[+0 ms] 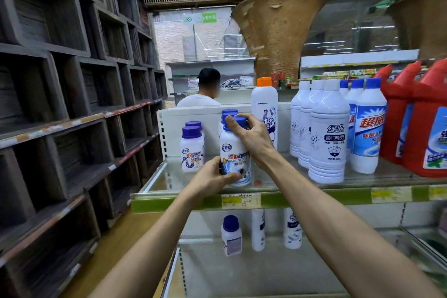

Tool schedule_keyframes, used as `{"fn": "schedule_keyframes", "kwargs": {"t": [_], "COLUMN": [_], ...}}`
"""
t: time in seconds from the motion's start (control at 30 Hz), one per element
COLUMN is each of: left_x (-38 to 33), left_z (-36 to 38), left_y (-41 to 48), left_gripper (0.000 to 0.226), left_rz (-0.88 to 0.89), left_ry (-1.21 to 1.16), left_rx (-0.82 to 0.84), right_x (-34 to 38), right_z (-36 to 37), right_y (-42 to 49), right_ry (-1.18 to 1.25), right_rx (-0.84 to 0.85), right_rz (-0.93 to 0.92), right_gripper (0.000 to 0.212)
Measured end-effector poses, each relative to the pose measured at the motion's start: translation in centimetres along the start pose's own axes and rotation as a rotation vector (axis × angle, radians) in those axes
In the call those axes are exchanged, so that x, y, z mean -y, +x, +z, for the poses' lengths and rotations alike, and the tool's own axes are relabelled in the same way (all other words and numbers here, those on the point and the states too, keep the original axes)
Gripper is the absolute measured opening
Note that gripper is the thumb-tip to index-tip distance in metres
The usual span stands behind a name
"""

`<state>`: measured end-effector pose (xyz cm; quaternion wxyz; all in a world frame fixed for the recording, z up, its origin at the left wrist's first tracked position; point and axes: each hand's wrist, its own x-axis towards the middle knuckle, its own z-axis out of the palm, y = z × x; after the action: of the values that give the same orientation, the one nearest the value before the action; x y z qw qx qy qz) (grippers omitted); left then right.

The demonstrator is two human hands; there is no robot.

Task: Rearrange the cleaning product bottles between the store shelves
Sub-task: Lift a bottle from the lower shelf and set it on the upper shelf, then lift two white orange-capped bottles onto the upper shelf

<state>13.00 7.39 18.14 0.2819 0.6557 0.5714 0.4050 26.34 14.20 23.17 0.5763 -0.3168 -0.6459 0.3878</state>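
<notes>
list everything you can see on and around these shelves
held bottle: 1, white with blue cap, front of upper shelf
blue-capped bottles: 2, white, right behind the held one
purple-capped bottles: 2, white, small, upper shelf left
orange-capped bottle: 1, white, tall, behind the right hand
ribbed bottles: 3, white all over, upper shelf centre-right
blue-labelled bottles: 3, white with blue caps, right of those
red jugs: at least 3, upper shelf far right
lower-shelf bottles: 3, white, one with a dark blue cap
wooden cubbies: many, dark, left wall
person: 1, white shirt, beyond the shelf
left hand: grips the held bottle's lower body
right hand: grips its cap
</notes>
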Motion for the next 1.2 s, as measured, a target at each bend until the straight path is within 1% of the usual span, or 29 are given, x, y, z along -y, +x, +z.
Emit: {"fn": "schedule_keyframes", "kwargs": {"t": [0.1, 0.17, 0.27, 0.33, 0.4, 0.47, 0.53, 0.6, 0.73, 0.87, 1.03, 1.2], "left_x": [0.2, 0.4, -0.2, 0.0, 0.6, 1.4, 1.7, 2.3, 3.3, 3.8, 4.4, 4.9], "left_z": [0.2, 0.4, 0.8, 1.0, 1.0, 1.0, 1.0, 1.2, 2.3, 3.4, 5.3, 7.5], "left_y": [0.0, -0.3, -1.7, -2.8, -4.2, -5.9, -7.7, -9.2, -11.5, -13.5, -15.2, -16.5], "left_gripper": [0.041, 0.045, 0.048, 0.047, 0.040, 0.029, 0.020, 0.017, 0.019, 0.020, 0.020, 0.022], "left_rz": [0.020, 0.037, 0.102, 0.156, 0.218, 0.251, 0.245, 0.251, 0.223, 0.185, 0.119, 0.081], "left_ry": [0.011, -0.014, -0.053, -0.078, -0.113, -0.193, -0.326, -0.395, -0.475, -0.518, -0.590, -0.626], "left_rx": [-0.035, -0.053, -0.131, -0.244, -0.347, -0.403, -0.400, -0.385, -0.395, -0.370, -0.344, -0.286], "right_x": [-0.1, -0.2, -0.3, -0.1, 0.2, 0.4, 0.4, 0.1, -0.6, -1.0, -1.4, -2.6], "right_z": [0.2, 0.2, -0.2, -0.8, -1.7, -2.6, -3.5, -4.0, -4.0, -4.1, -5.6, -7.3], "right_y": [-0.2, -0.4, -1.2, -2.3, -3.7, -5.3, -7.2, -9.2, -12.9, -15.5, -18.5, -21.5], "right_ry": [0.017, 0.028, 0.049, 0.090, 0.161, 0.248, 0.342, 0.388, 0.366, 0.378, 0.355, 0.344], "right_rx": [-0.007, -0.003, -0.040, -0.118, -0.176, -0.185, -0.148, -0.102, -0.083, -0.067, -0.099, -0.160], "right_rz": [0.016, 0.027, 0.049, 0.065, 0.073, 0.090, 0.115, 0.134, 0.181, 0.208, 0.226, 0.287], "right_gripper": [0.071, 0.069, 0.061, 0.053, 0.041, 0.029, 0.021, 0.019, 0.022, 0.023, 0.025, 0.023]}}
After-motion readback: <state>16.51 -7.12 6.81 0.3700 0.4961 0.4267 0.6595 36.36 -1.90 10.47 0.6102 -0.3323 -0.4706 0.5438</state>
